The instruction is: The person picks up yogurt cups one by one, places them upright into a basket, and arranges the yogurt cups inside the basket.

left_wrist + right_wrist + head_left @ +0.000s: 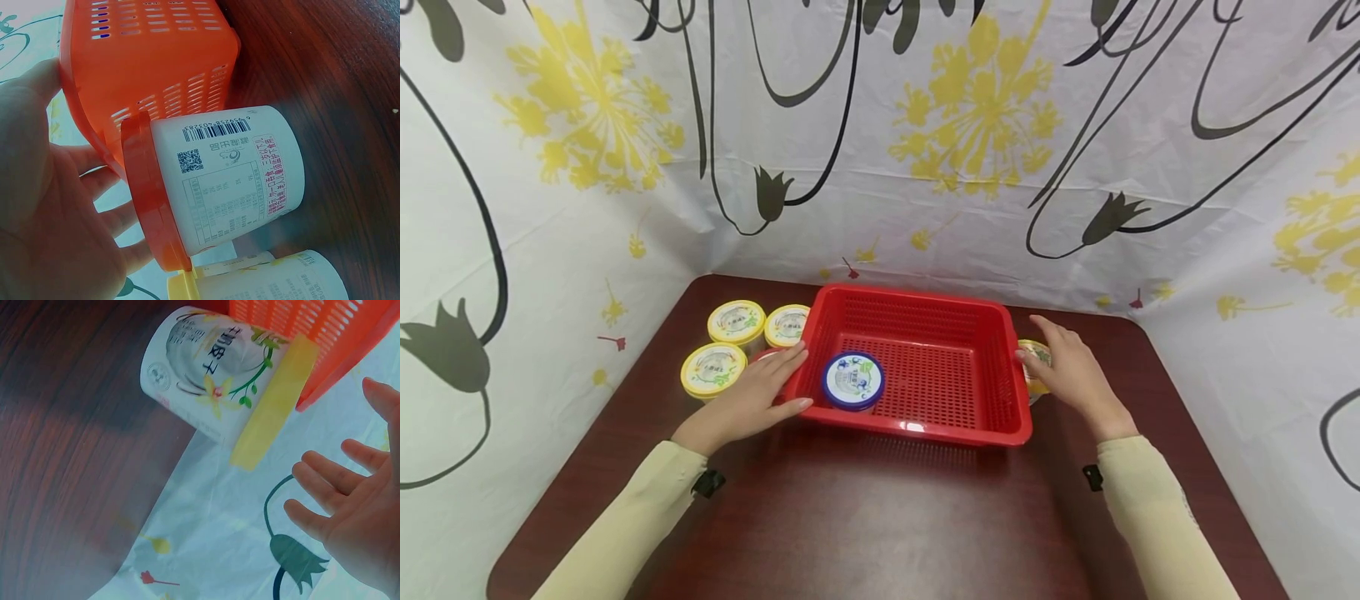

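Observation:
A red plastic basket (917, 429) stands on the table, with a blue-lidded tub (853, 379) inside at its left front. My left hand (741, 398) touches the basket's left rim, its fingers stretched out over a red-lidded tub (231, 181). In the head view that tub is mostly hidden under the hand. To the right of the basket, my right hand (1077, 375) is held with fingers spread, holding nothing. Close to it, a yellow-lidded tub (215, 381) stands against the basket's right side, partly covered by the hand in the head view.
Left of the basket stand three more yellow-lidded tubs, one at the back (737, 321), one beside the basket (787, 323) and one nearer (713, 368). The dark red table (880, 517) is bordered by a flower-patterned sheet (865, 217) at the back and sides.

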Demonstrator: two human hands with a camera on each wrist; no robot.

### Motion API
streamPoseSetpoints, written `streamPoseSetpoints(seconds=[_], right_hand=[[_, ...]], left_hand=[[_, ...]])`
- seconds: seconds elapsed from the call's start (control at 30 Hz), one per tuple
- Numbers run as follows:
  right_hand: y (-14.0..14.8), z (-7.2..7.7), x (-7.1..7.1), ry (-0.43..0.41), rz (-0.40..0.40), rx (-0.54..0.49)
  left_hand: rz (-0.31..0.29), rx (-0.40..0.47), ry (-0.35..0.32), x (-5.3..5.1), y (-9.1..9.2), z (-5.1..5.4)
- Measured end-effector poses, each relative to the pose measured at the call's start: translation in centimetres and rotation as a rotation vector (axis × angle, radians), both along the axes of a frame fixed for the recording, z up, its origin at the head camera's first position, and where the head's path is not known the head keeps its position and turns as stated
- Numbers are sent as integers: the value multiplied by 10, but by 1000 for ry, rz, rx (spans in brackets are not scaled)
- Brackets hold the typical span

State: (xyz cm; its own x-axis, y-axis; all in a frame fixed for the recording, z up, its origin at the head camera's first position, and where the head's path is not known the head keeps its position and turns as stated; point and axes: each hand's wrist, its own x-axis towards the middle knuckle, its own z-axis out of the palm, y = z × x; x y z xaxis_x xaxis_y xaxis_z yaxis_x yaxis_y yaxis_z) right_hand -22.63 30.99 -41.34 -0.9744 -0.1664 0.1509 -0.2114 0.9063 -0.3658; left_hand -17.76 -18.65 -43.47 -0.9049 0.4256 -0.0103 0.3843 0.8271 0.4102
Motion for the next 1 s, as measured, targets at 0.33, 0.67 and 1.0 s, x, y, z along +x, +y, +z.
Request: streamPoseSetpoints(seconds=[0.33,0.67,1.0], right_hand=[[14,-10,1,0,-18,20],[18,-14,5,-41,-32,27],[19,-21,7,-71,-15,37]], left_hand=[[4,0,-2,0,0,-1],[2,-5,-7,1,0,0],[1,-3,-2,1,-1,-1]])
